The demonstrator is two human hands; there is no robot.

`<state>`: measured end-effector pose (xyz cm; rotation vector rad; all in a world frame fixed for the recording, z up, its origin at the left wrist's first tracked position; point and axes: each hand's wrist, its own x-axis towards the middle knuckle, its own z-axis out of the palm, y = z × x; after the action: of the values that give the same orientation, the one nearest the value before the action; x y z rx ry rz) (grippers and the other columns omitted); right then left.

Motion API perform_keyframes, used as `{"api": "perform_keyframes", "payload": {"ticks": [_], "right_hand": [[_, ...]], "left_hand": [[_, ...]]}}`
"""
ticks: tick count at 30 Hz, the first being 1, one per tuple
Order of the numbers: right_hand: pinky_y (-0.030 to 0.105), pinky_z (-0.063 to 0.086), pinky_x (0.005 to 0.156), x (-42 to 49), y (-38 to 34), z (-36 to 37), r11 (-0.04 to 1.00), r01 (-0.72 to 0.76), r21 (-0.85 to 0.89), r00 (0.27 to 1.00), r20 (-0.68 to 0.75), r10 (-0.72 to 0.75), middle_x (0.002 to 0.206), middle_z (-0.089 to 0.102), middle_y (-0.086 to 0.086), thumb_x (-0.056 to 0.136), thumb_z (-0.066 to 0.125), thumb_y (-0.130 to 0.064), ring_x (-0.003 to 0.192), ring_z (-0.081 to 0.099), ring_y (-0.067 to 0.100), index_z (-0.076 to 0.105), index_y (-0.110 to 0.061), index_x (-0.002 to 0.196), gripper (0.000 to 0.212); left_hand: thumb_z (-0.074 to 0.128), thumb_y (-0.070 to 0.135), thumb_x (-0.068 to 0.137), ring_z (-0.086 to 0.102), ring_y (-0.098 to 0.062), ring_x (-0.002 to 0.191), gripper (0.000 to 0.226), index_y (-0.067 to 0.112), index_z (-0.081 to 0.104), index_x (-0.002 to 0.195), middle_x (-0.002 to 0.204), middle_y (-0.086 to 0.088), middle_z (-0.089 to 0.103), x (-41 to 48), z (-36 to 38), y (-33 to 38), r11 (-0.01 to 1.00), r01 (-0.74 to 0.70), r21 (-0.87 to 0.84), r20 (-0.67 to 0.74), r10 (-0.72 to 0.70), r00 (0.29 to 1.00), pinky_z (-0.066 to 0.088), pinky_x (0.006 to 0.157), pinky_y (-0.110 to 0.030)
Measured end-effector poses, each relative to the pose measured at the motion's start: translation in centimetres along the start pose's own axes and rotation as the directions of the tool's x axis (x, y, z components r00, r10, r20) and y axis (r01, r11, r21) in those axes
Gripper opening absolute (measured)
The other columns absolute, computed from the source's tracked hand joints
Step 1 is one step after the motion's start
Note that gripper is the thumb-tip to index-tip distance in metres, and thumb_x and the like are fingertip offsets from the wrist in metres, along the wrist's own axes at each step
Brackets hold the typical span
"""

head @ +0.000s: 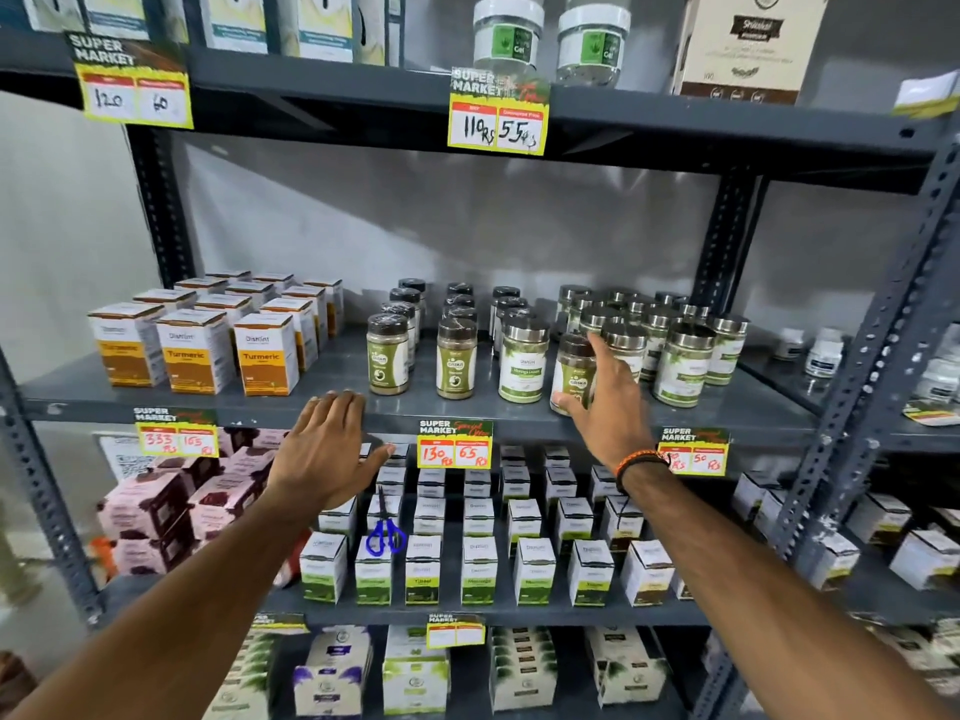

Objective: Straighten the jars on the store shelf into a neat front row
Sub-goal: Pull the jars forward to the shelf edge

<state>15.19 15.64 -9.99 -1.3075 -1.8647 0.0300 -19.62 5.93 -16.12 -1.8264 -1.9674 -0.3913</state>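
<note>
The right hand [605,407] is wrapping its grip around a dark-lidded jar [571,368] at the front edge of the middle shelf [519,415], thumb low on the jar's left side, fingers across its front. The jar is standing just right of a silver-lidded jar [522,362], slightly forward of it. The left hand [327,449] is lying open, palm down, fingertips at the shelf's front lip, holding nothing. Two more dark-lidded jars [456,358] are standing apart to the left, beside turmeric boxes [195,350].
</note>
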Motion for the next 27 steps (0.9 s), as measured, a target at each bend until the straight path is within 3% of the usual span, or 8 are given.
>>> {"api": "perform_keyframes", "payload": {"ticks": [5,9,11,13,16,20,25,27], "right_hand": [[0.049,0.054,0.096,-0.7,-0.4,-2.5,1.0,0.015,-0.016,0.993,-0.113,-0.017,0.155,0.042,0.016,0.087,0.071,-0.057,0.13,0.057,0.034,0.021,-0.024,0.159,0.094],[0.037,0.055,0.089,0.6,-2.0,-3.7,0.975,0.213,-0.059,0.954,-0.204,-0.221,0.144,0.053,0.014,0.094,0.06,-0.06,0.119,0.062,0.027,0.041,-0.016,0.15,0.074],[0.031,0.05,0.093,2.4,-3.1,-3.7,0.946,0.316,-0.068,0.934,-0.153,-0.323,0.14,0.054,0.013,0.096,0.06,-0.054,0.119,0.059,0.025,0.045,-0.016,0.148,0.067],[0.036,0.048,0.104,4.4,-4.2,-3.5,0.927,0.367,-0.08,0.927,-0.056,-0.372,0.143,0.052,0.012,0.095,0.06,-0.052,0.126,0.055,0.026,0.043,-0.018,0.149,0.066],[0.045,0.04,0.112,7.1,-5.0,-2.6,0.918,0.359,-0.17,0.931,0.133,-0.34,0.144,0.056,0.016,0.094,0.061,-0.054,0.133,0.051,0.033,0.038,-0.019,0.153,0.073],[0.052,0.037,0.115,9.4,-5.0,-0.7,0.869,0.354,-0.346,0.92,0.298,-0.256,0.142,0.058,0.021,0.088,0.054,-0.071,0.135,0.05,0.04,0.038,-0.025,0.153,0.082],[0.051,0.038,0.112,10.4,-4.7,0.9,0.833,0.412,-0.369,0.9,0.309,-0.308,0.128,0.068,0.008,0.084,0.063,-0.067,0.115,0.063,0.03,0.056,-0.022,0.134,0.067],[0.053,0.031,0.116,10.6,-4.5,1.0,0.821,0.429,-0.378,0.894,0.31,-0.325,0.124,0.07,0.004,0.085,0.061,-0.068,0.112,0.065,0.027,0.058,-0.024,0.132,0.065]], "left_hand": [[0.032,0.075,0.094,0.041,-0.034,0.142,0.089,0.004,0.04,0.147,0.15,-0.018,0.05,0.0,-0.2,-0.1,1.0,0.003,-0.019,0.007,-0.003,1.0,0.026,0.123,-0.051],[0.03,0.076,0.093,0.04,-0.035,0.143,0.092,0.004,0.04,0.149,0.152,-0.018,0.048,0.1,-0.1,0.0,1.0,0.007,-0.024,0.013,-0.007,1.0,0.024,0.123,-0.051],[0.03,0.077,0.093,0.04,-0.035,0.143,0.092,0.003,0.04,0.148,0.151,-0.019,0.049,0.1,0.0,-0.1,1.0,0.004,-0.015,0.012,-0.004,1.0,0.025,0.123,-0.051],[0.033,0.076,0.094,0.041,-0.035,0.142,0.091,0.002,0.041,0.147,0.15,-0.019,0.05,0.1,0.0,-0.1,1.0,-0.003,-0.012,0.001,0.003,1.0,0.025,0.122,-0.052],[0.036,0.075,0.094,0.043,-0.036,0.141,0.09,0.002,0.042,0.145,0.148,-0.02,0.052,0.1,0.1,-0.1,1.0,-0.018,0.0,-0.014,0.018,1.0,0.027,0.121,-0.052],[0.033,0.075,0.095,0.039,-0.038,0.145,0.093,0.0,0.038,0.15,0.152,-0.023,0.047,-0.1,0.5,-0.3,0.999,-0.012,0.03,-0.012,0.013,1.0,0.024,0.123,-0.052],[0.029,0.075,0.095,0.04,-0.037,0.145,0.093,0.0,0.037,0.15,0.153,-0.022,0.047,-0.1,0.7,-0.3,0.999,-0.013,0.03,-0.035,0.014,0.999,0.023,0.123,-0.05],[0.029,0.075,0.095,0.042,-0.037,0.143,0.093,0.001,0.039,0.149,0.151,-0.022,0.049,-0.1,0.7,-0.3,0.999,-0.017,0.029,-0.037,0.018,0.999,0.025,0.122,-0.05]]}}
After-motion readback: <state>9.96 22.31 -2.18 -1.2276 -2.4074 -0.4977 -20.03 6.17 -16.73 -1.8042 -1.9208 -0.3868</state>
